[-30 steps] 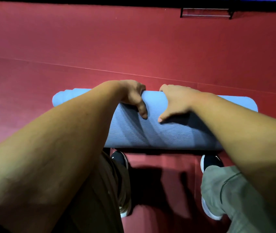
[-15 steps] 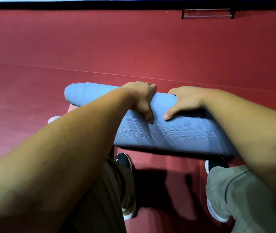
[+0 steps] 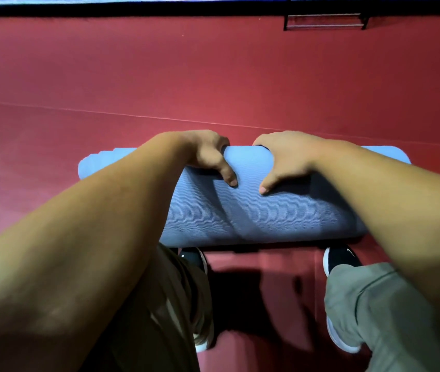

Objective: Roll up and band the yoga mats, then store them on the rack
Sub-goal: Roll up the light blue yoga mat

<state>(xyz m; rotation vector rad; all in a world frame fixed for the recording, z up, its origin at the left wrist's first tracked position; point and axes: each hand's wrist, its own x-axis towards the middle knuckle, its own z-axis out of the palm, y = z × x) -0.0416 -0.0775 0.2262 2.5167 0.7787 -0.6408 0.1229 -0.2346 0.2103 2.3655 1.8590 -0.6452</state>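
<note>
Mat (image 3: pixel 267 216), blue, rolled up, lies crosswise over red floor (image 3: pixel 160 76), just ahead of person's black shoes (image 3: pixel 339 257), covering their toes. Left hand (image 3: pixel 208 154) and right hand (image 3: pixel 286 157) grasp roll side by side near its middle, fingers curled over far edge, thumbs (image 3: pixel 229 175) pressed on near face, thumb tips close but apart. Whether roll rests on floor or hangs just above it: cannot tell. Black metal frame (image 3: pixel 325 21) stands well away by far wall, upper right.

Atop the mat (image 3: pixel 267 216), left hand (image 3: pixel 208 154) sits beside right hand (image 3: pixel 286 159).
</note>
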